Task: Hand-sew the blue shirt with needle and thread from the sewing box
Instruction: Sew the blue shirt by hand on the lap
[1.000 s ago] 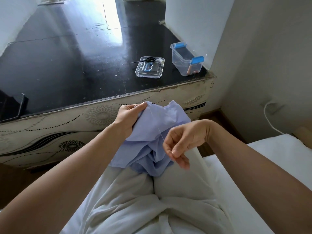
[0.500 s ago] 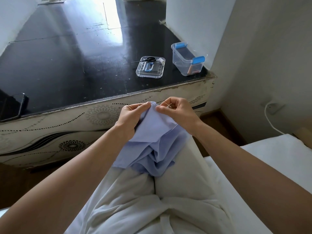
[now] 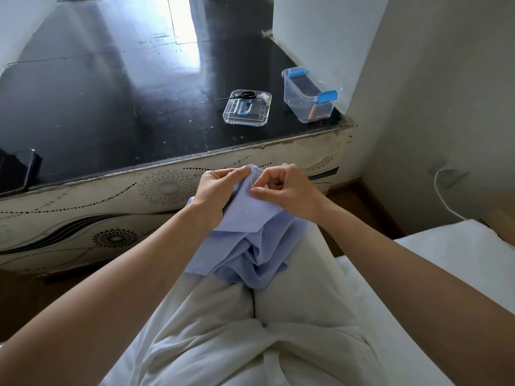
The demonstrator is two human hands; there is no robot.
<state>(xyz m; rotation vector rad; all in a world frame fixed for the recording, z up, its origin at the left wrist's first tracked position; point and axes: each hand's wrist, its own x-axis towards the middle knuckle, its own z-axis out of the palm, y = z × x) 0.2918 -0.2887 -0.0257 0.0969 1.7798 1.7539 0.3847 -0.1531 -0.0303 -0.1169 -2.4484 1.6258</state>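
We look down at a lap in white trousers (image 3: 295, 296), where the blue shirt (image 3: 245, 246) lies bunched, its upper fold lifted toward the table edge. The left hand (image 3: 220, 190) grips that fold, thumb on top and fingers tucked under the cloth. The right hand (image 3: 289, 189) is just beside it, fingers curled in, with thumb and forefinger pinched together at the fold's edge. From the pinch a thin pale line rises against the cloth. We take it for the needle (image 3: 252, 181), though it is too fine for us to tell it from thread.

Beyond the hands, on the dark tabletop (image 3: 111, 93), stands the sewing box (image 3: 306, 104), clear plastic with a blue clasp at each end and a few orange and pink items at its near end. Its clear lid (image 3: 250, 118) lies flat just to the left, apart from the box, with a blue handle in the middle. Black-handled scissors (image 3: 246, 94) rest across the lid's far edge, and a small white piece (image 3: 266, 98) sits at its far right corner. We can read no lettering on any of these (whatever print there may be is too small).

A dark phone (image 3: 26, 168) lies at the table's left edge. The table's pale side panel (image 3: 117, 215) carries dotted swirls and round flower patterns. A white cable (image 3: 443, 196) hangs down the wall at the right.
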